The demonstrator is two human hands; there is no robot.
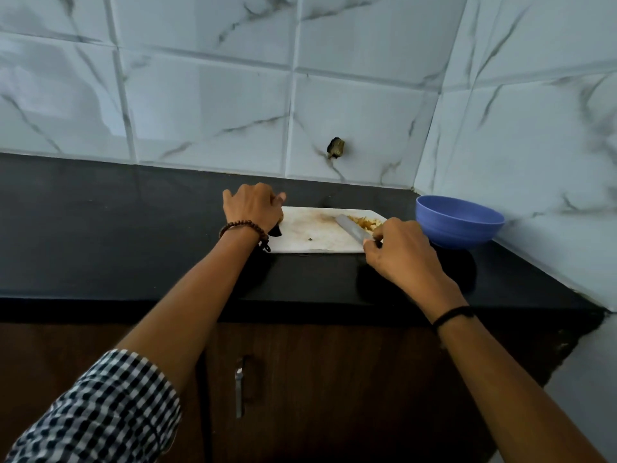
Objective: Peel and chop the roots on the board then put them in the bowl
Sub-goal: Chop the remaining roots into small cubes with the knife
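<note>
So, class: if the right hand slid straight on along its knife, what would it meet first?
Probably just bare cutting board; the chopped roots lie beside the knife, to its right, though depth is unclear.

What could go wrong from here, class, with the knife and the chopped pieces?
1. The pale yellow chopped pieces lie heaped at one corner of the white rectangular cutting board; a push may spill them onto the black counter, missing the round blue bowl.
2. The right hand grips the grey-bladed knife close to its blade; fingers could slip forward.
</note>
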